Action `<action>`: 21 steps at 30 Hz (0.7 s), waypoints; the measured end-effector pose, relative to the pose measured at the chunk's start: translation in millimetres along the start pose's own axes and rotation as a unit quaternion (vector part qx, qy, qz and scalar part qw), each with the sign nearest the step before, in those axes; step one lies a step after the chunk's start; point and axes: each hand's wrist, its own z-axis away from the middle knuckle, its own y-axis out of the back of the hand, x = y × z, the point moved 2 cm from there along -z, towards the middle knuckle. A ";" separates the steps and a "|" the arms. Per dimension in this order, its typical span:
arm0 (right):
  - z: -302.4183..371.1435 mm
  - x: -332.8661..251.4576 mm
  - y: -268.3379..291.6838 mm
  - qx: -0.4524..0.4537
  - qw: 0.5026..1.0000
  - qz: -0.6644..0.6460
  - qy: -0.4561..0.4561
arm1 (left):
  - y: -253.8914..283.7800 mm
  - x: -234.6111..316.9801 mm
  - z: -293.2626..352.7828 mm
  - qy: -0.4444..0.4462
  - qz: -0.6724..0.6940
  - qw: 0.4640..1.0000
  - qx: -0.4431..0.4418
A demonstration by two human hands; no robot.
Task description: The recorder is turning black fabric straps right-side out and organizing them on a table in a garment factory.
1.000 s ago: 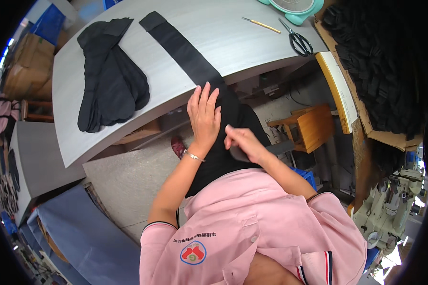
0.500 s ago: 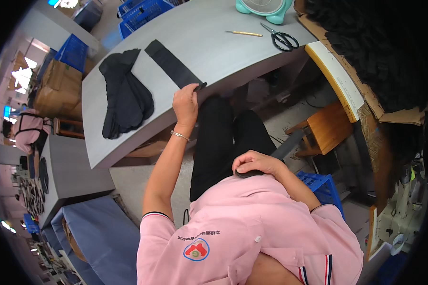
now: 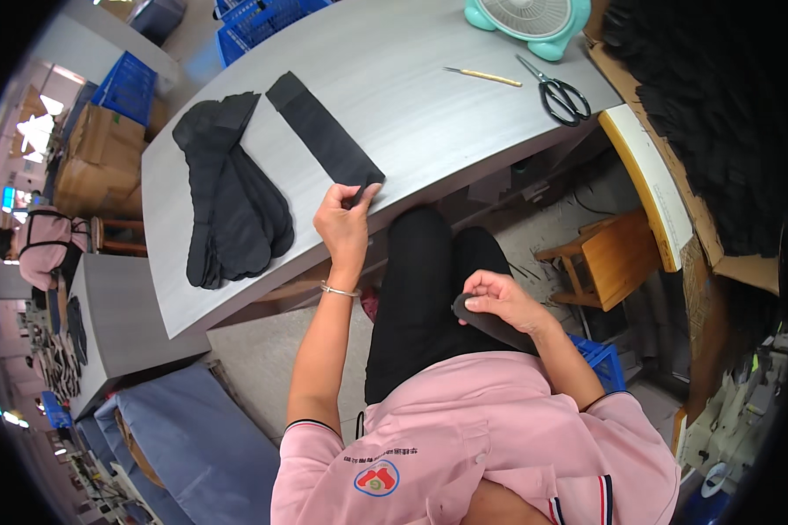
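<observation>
A long black sock (image 3: 327, 131) lies flat and slanting across the grey table (image 3: 429, 114). At its near end, by the table edge, my left hand (image 3: 341, 219) pinches the dark fabric between thumb and fingers. Over my lap, the thumb and fingers of my right hand (image 3: 499, 302) are closed on a dark sock-like piece (image 3: 495, 325); its rounded tip shows at the thumb, and the rest runs under the hand. To the left, several black socks (image 3: 236, 192) lie in an overlapping pile, rounded ends toward me.
A thin pointed tool (image 3: 490, 77) and black-handled scissors (image 3: 562, 98) lie at the right of the table, near a turquoise fan (image 3: 534, 22). Dark fabric pieces (image 3: 709, 114) fill a carton at right. A wooden stool (image 3: 600, 262) stands below. Another person (image 3: 51, 245) works far left.
My right hand has lifted off my belly and moved forward and right over my lap with the dark piece. My left hand still pinches the sock's end. The view has shifted slightly.
</observation>
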 end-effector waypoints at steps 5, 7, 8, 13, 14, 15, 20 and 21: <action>-42.3 -40.2 -4.8 0.098 0.990 0.082 0.058 | 3.8 -2.2 -5.6 0.051 0.036 0.998 -0.008; -61.1 -50.2 -8.9 0.112 0.989 0.071 0.059 | 6.3 -6.7 -4.3 0.073 0.039 0.997 -0.009; -69.5 -56.5 -11.8 0.117 0.988 0.074 0.074 | 7.2 -10.5 -3.8 0.090 0.059 0.994 -0.020; -94.6 -68.7 -24.0 0.104 0.988 0.068 0.089 | 12.3 -8.0 -1.7 0.138 0.151 0.978 -0.031; -96.6 -68.0 -25.2 0.103 0.989 0.066 0.085 | 13.1 -8.9 -1.0 0.136 0.146 0.979 -0.039; -98.0 -67.1 -26.3 0.100 0.989 0.064 0.085 | 14.0 -9.5 -0.2 0.134 0.141 0.980 -0.048; -97.0 -62.2 -26.7 0.097 0.991 0.061 0.074 | 19.7 -5.5 6.0 0.127 0.086 0.986 -0.069; -95.7 -61.6 -26.7 0.101 0.990 0.060 0.072 | 19.8 -4.8 6.7 0.126 0.069 0.987 -0.072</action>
